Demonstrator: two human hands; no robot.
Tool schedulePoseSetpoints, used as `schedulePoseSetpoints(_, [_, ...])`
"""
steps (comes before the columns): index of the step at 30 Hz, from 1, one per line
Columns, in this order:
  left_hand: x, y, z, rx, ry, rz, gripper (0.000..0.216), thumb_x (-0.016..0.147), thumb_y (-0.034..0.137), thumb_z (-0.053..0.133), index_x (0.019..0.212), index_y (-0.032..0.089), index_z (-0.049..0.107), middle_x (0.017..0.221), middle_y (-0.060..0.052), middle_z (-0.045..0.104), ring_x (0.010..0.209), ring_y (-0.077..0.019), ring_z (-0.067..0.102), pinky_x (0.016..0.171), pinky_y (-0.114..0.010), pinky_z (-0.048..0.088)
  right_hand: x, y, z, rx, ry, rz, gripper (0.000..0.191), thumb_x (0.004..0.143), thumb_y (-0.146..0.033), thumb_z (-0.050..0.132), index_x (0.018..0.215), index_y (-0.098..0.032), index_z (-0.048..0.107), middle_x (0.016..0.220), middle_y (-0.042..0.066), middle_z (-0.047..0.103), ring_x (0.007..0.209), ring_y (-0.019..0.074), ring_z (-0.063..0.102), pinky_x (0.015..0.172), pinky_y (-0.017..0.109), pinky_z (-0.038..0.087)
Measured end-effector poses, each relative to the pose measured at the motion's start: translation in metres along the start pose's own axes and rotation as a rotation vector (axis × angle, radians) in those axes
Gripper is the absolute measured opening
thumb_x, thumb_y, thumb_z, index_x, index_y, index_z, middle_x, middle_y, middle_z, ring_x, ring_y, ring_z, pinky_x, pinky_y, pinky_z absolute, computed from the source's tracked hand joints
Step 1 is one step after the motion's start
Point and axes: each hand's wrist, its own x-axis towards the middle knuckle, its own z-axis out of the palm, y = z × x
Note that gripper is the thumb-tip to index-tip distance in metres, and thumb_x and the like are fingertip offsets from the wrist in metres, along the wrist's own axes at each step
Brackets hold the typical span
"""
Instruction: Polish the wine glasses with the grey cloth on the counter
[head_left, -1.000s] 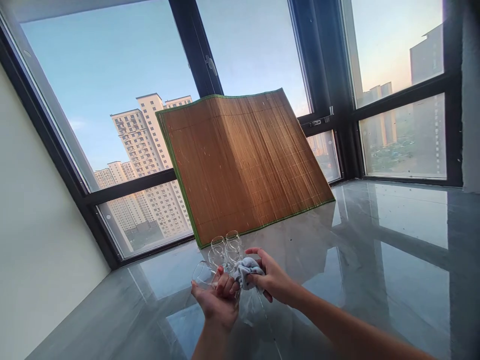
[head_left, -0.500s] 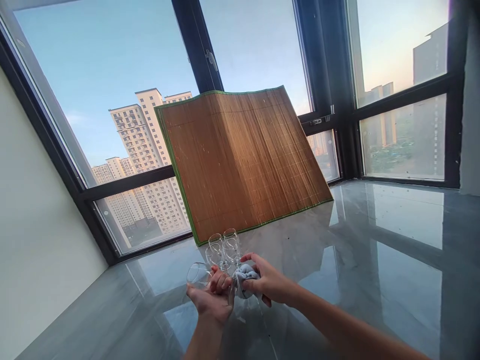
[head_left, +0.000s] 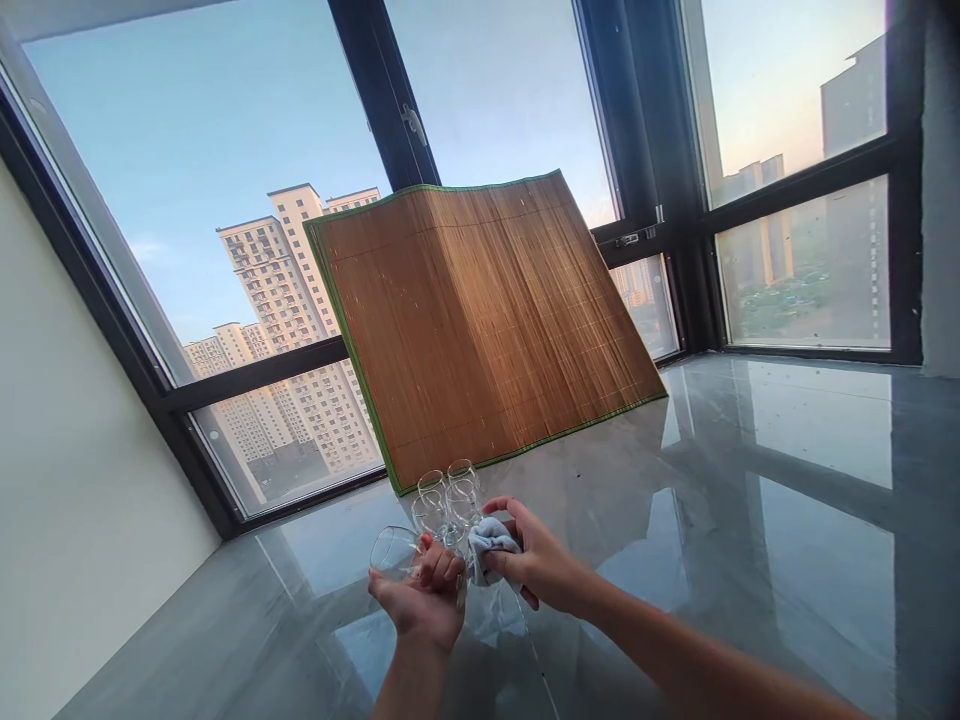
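Observation:
My left hand (head_left: 420, 600) is closed around a clear wine glass (head_left: 391, 552) that lies on its side with its bowl pointing left. Right beside it, my right hand (head_left: 536, 562) pinches a small light-blue cloth (head_left: 487, 538) against the glass's stem end. Just behind both hands, several more clear wine glasses (head_left: 448, 495) stand upright on the glossy grey surface (head_left: 750, 520).
A brown bamboo mat with a green edge (head_left: 480, 310) leans against the black-framed windows (head_left: 390, 110) behind the glasses. A white wall (head_left: 67, 500) runs along the left. Tall buildings show outside.
Both hands, the glass and the cloth stay together, with only small shifts; the cloth has turned slightly in my right fingers. The view has moved a little.

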Motion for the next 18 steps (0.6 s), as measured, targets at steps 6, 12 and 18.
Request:
schedulePoseSetpoints(6, [-0.003, -0.002, 0.002, 0.083, -0.040, 0.016, 0.064, 0.088, 0.074, 0.022, 0.081, 0.018, 0.054, 0.045, 0.007, 0.027, 0.040, -0.0121, 0.027, 0.045, -0.028, 0.026, 0.000, 0.011, -0.001, -0.061, -0.077, 0.051, 0.051, 0.076, -0.028, 0.067, 0.119, -0.021, 0.041, 0.082, -0.006, 0.059, 0.036, 0.0029, 0.040, 0.026, 0.017, 0.033])
schedulePoseSetpoints(12, [-0.001, -0.001, 0.001, 0.120, -0.082, 0.027, 0.064, 0.083, 0.077, 0.034, 0.082, 0.018, 0.058, 0.046, 0.007, 0.029, 0.043, -0.0121, 0.028, 0.047, -0.028, 0.028, 0.002, 0.017, 0.000, -0.068, -0.057, 0.092, 0.052, 0.076, -0.028, 0.067, 0.120, -0.022, 0.041, 0.085, -0.005, 0.060, 0.036, 0.0025, 0.042, 0.029, 0.016, 0.035])
schedulePoseSetpoints(18, [0.002, -0.002, -0.003, 0.156, -0.115, -0.002, 0.058, 0.082, 0.072, 0.047, 0.087, 0.016, 0.062, 0.053, 0.004, 0.038, 0.051, -0.0140, 0.037, 0.056, -0.030, 0.040, 0.005, 0.012, -0.005, -0.145, -0.009, 0.121, 0.047, 0.076, -0.024, 0.064, 0.118, -0.020, 0.043, 0.081, -0.006, 0.058, 0.035, 0.0026, 0.040, 0.028, 0.016, 0.032])
